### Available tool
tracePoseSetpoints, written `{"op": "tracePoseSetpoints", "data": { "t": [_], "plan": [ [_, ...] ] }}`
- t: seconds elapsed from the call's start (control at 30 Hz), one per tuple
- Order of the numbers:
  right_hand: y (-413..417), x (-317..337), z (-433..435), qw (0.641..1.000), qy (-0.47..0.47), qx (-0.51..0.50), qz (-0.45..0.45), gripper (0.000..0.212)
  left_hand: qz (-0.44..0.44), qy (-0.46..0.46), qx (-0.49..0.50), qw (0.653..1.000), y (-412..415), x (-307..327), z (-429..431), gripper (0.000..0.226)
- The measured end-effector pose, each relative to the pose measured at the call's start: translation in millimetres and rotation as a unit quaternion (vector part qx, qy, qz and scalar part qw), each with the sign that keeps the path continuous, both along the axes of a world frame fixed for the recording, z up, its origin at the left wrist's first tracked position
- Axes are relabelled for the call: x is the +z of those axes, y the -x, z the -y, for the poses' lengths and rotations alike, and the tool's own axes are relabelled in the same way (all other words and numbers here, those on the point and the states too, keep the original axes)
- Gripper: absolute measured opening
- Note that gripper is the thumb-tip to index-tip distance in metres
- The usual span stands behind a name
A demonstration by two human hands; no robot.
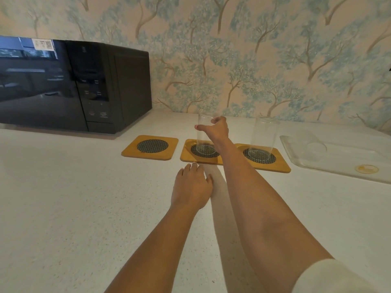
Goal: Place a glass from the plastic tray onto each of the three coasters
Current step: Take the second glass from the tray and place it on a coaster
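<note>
The right hand (pixel 218 129) is up on the tall clear drinking glass (pixel 204 134), fingers and thumb curled loosely around its upper part near the rim, so it's got hold of it. That glass stands upright with its base on the dark mesh circle of the middle square wooden coaster (pixel 201 154). The left hand (pixel 191 186) is just lying flat and relaxed on the white speckled countertop (pixel 74 197), palm down, holding nothing, fingertips right at the near edge of that middle coaster.

Just to the right, a second clear glass (pixel 263 139) stands upright on the right wooden coaster (pixel 264 158), nobody touching it. The left wooden coaster (pixel 150 146) has only its mesh disc showing. All three coasters sit in a row toward the back of the countertop, the middle and right ones touching or nearly so.

Further right, near the countertop's right edge, is the clear plastic tray (pixel 338 163) with a third glass (pixel 316 148), hard to make out, in it. A black microwave (pixel 74 85) sits at the back left corner against the tree-patterned wallpaper (pixel 254 49).
</note>
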State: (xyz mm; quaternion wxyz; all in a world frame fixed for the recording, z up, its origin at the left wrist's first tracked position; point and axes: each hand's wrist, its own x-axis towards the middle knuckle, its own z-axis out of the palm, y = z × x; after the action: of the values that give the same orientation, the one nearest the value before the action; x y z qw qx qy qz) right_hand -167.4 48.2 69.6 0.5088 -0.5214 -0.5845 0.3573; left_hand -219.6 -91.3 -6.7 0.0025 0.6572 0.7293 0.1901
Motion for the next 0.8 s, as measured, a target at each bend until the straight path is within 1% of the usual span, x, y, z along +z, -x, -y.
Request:
{"op": "tracePoseSetpoints", "data": {
  "t": [0.13, 0.27, 0.37, 0.57, 0.8],
  "plan": [
    [2, -1, 2, 1.0, -0.008, -0.001, 0.011, 0.08, 0.005, -0.002, 0.003, 1.0, 0, 0, 0, 0.056],
    [1, -1, 5, 1.0, -0.017, 0.007, 0.017, 0.092, 0.002, -0.002, 0.003, 1.0, 0, 0, 0, 0.057],
    [-1, -2, 6, 0.999, -0.016, 0.006, 0.043, 0.099, -0.001, -0.001, 0.002, 1.0, 0, -1, -1, 0.057],
    [-6, -10, 8, 0.996, -0.015, -0.003, 0.088, 0.094, 0.006, -0.011, -0.002, 1.0, 1, -3, -1, 0.058],
    [-10, -15, 10, 0.997, -0.008, 0.013, 0.076, 0.083, 0.001, -0.011, 0.001, 1.0, 2, -4, -3, 0.058]
  ]
}}
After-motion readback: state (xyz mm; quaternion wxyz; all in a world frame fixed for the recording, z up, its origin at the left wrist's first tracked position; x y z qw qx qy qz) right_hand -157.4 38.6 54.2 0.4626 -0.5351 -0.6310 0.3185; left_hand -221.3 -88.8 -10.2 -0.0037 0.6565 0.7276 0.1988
